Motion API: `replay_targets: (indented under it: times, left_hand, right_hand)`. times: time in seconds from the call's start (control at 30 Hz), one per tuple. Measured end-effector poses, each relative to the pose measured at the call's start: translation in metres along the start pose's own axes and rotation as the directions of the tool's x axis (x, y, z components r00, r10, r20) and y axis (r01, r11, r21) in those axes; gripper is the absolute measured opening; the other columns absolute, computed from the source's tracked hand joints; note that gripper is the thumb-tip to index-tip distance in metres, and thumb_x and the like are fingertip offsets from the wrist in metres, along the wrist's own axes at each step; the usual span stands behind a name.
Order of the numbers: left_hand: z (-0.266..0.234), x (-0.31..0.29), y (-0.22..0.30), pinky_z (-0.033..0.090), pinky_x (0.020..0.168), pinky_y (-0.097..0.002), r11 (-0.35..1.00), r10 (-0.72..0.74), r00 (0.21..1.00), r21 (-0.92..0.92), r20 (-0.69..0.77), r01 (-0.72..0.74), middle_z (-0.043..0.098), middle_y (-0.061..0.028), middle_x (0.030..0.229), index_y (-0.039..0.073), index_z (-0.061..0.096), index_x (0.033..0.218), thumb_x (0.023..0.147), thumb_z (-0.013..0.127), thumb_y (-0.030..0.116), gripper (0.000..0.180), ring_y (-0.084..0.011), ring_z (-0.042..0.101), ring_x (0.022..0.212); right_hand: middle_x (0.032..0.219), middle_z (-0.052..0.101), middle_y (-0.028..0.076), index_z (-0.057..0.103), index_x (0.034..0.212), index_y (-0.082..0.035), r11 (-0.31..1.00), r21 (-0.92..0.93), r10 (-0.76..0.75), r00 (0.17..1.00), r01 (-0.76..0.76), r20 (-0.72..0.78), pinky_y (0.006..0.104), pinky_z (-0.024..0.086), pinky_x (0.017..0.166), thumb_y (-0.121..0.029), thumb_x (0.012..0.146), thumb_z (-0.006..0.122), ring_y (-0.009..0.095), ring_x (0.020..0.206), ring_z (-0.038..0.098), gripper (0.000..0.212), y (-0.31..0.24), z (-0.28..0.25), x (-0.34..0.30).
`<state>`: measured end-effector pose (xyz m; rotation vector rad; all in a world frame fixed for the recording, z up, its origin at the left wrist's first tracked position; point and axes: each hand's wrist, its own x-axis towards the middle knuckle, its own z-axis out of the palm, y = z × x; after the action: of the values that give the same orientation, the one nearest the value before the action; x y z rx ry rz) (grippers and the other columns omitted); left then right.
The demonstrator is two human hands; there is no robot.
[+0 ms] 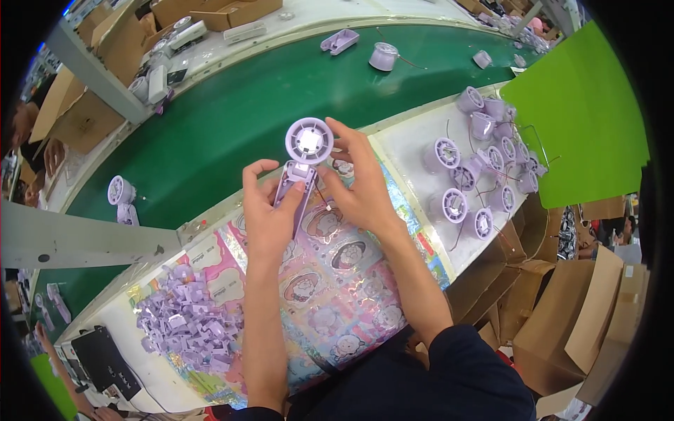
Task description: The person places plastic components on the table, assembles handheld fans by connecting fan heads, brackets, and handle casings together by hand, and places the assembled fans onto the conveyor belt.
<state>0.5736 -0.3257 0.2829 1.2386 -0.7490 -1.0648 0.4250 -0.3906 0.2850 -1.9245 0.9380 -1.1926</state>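
Over the printed, cartoon-patterned mat (305, 288) I hold a pale purple handheld fan in parts. My left hand (270, 221) is closed on the fan's open handle shell (291, 193), thumb lying along it. At the handle's top sits the round fan head (309, 141), a spoked ring with a whitish square in its middle. My right hand (365, 186) grips the head's right side, fingertips at its rim and thumb near the joint. A thin wire with a small white connector (328, 206) hangs beside the handle. Whether head and handle are fastened together, I cannot tell.
A heap of small purple plastic parts (189, 319) lies at left. Several wired fan heads (453, 205) stand on the white surface at right. Beyond runs a green conveyor belt (232, 105) carrying loose fan parts. A grey post (77, 238) juts in; cardboard boxes (569, 323) stand lower right.
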Motion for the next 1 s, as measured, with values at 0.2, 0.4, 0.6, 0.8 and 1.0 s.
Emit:
replay_targets:
  times: [0.2,0.4,0.6,0.8,1.0]
  left_hand:
    - [-0.013,0.004,-0.002,0.052,0.078,-0.0280,0.997,-0.006,0.987,0.072,-0.160,0.018,0.071,-0.0152,0.107,0.004,0.046,0.133,0.093,0.070,0.002,0.047,-0.0148,0.067,0.092]
    - [-0.013,0.007,-0.003,0.053,0.080,-0.0306,0.994,-0.102,0.953,-0.005,-0.284,0.105,0.067,-0.0138,0.116,0.003,0.043,0.142,0.092,0.072,0.006,0.058,-0.0164,0.065,0.097]
    - [-0.017,0.006,-0.005,0.051,0.089,-0.0339,0.996,-0.083,0.965,0.015,-0.249,0.089,0.063,-0.0162,0.122,0.000,0.038,0.149,0.090,0.072,0.010,0.070,-0.0205,0.063,0.105]
    - [-0.017,0.009,-0.024,0.036,0.112,-0.0477,0.879,0.231,0.934,0.469,-0.274,-0.080,0.048,-0.0240,0.140,0.000,0.043,0.145,0.085,0.069,0.008,0.067,-0.0374,0.045,0.132]
    - [-0.008,0.004,-0.014,0.039,0.097,-0.0443,0.859,0.355,0.848,0.496,-0.394,-0.130,0.048,-0.0154,0.117,0.004,0.053,0.126,0.082,0.067,0.003,0.046,-0.0307,0.046,0.110]
  right_hand:
    - [0.110,0.062,0.011,0.058,0.123,-0.003,0.997,-0.055,0.071,0.984,-0.063,0.164,0.0347,0.054,0.084,-0.003,0.083,0.075,0.021,0.098,0.064,0.044,-0.003,-0.002,-0.003]
    - [0.088,0.063,0.012,0.056,0.100,-0.002,0.989,0.019,0.104,0.778,-0.147,0.620,0.0372,0.052,0.068,-0.008,0.078,0.078,0.026,0.078,0.065,0.031,-0.020,0.017,-0.014]
    - [0.072,0.063,0.012,0.055,0.084,-0.004,0.993,-0.111,0.083,0.892,-0.037,0.444,0.0416,0.049,0.059,-0.013,0.079,0.078,0.033,0.067,0.065,0.026,-0.018,0.040,-0.024]
    - [0.071,0.064,0.010,0.062,0.078,-0.004,0.971,-0.237,0.064,0.986,-0.026,0.151,0.0438,0.050,0.061,-0.013,0.074,0.077,0.032,0.069,0.064,0.018,0.000,0.066,-0.030]
    - [0.078,0.066,0.010,0.065,0.084,-0.004,0.979,-0.168,-0.033,0.901,0.117,0.433,0.0452,0.050,0.072,-0.012,0.071,0.075,0.032,0.080,0.062,0.018,-0.006,0.054,-0.026]
